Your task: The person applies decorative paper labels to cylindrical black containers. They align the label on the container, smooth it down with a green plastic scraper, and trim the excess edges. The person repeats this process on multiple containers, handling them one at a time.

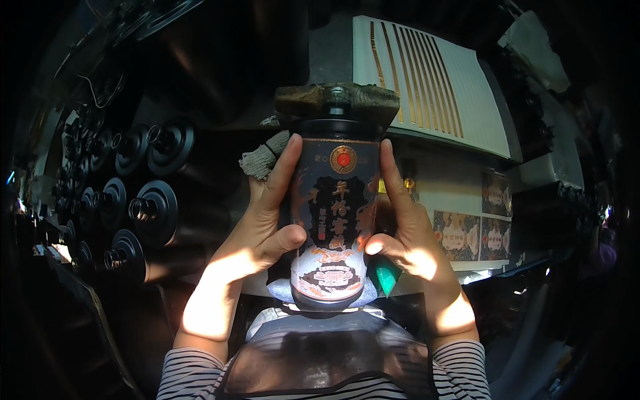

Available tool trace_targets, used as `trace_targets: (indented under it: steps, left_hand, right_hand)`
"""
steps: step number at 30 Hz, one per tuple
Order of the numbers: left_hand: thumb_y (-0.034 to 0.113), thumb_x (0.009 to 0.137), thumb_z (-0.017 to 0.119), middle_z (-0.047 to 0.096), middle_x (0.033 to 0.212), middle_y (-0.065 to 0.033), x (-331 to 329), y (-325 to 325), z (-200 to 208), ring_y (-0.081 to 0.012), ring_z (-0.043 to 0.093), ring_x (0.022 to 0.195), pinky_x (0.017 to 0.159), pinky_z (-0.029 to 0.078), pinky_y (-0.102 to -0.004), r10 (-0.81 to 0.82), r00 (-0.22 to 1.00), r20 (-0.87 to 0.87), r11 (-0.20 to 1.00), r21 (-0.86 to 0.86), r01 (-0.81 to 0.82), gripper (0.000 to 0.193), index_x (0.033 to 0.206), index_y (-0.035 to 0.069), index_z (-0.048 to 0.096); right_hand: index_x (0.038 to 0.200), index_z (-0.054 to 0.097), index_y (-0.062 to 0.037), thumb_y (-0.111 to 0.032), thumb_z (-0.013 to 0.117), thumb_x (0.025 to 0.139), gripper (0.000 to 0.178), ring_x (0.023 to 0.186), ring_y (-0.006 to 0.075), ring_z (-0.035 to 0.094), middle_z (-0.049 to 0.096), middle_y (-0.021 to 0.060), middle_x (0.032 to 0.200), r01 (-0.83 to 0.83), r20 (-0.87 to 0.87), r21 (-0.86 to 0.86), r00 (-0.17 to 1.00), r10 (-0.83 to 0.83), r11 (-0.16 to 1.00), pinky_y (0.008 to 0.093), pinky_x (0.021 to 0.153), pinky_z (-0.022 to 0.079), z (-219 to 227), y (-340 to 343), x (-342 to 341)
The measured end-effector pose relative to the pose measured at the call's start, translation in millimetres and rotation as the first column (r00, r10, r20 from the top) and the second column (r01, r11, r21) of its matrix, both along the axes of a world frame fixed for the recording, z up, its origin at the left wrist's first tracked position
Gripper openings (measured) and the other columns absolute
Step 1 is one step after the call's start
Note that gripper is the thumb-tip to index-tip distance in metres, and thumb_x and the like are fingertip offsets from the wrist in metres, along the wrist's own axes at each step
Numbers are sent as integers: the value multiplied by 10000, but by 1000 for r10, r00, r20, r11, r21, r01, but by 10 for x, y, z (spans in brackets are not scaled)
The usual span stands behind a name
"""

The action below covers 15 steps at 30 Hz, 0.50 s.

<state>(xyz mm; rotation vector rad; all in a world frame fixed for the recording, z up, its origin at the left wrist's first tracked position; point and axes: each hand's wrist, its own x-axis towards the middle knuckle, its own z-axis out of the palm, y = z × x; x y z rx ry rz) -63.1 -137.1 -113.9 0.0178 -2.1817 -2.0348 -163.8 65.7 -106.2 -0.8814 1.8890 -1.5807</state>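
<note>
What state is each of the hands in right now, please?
Left hand: open, laid against the left side of the dark bottle.
Right hand: open, laid against the bottle's right side.

Place: workshop
Left of printed black cylindrical bottle: rows of round-shouldered black bottles
Beyond it, rightward: gold-striped white paper sheet

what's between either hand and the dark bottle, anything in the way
Nothing visible: the left hand and right hand are against opposite sides of the dark bottle. A grey knitted piece shows by the left index finger, on the side away from the bottle.
</note>
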Motion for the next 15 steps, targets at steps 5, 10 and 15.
trace_targets:
  steps: [5,10,15]
  left_hand:
    - [600,801,501,138,1469,-197,-6,-30,380,-323,61,1360,1085,-4,-447,11,999,-43,896,-443,-29,726,1365,159,383]
    - [625,804,486,155,1456,-183,-216,99,559,-320,160,1337,1102,65,-431,94,994,-56,795,-596,-108,679,1246,113,539]
    - [500,828,534,61,1468,-208,-143,118,534,-359,83,1345,1092,24,-436,94,989,-112,890,-436,-134,610,1342,191,424]
  right_hand:
    - [1433,202,-142,-376,767,629,1010,586,172,528,547,69,686,28,-335,13,942,-22,1000,278,577,443,250,20,44]
    - [1425,241,-119,-322,787,587,1021,648,201,562,590,75,747,41,-474,120,880,21,992,299,614,467,321,-72,10]
    - [1435,207,-127,-331,799,587,1054,663,185,573,635,103,867,63,-276,83,960,-38,995,286,665,480,335,-22,61]
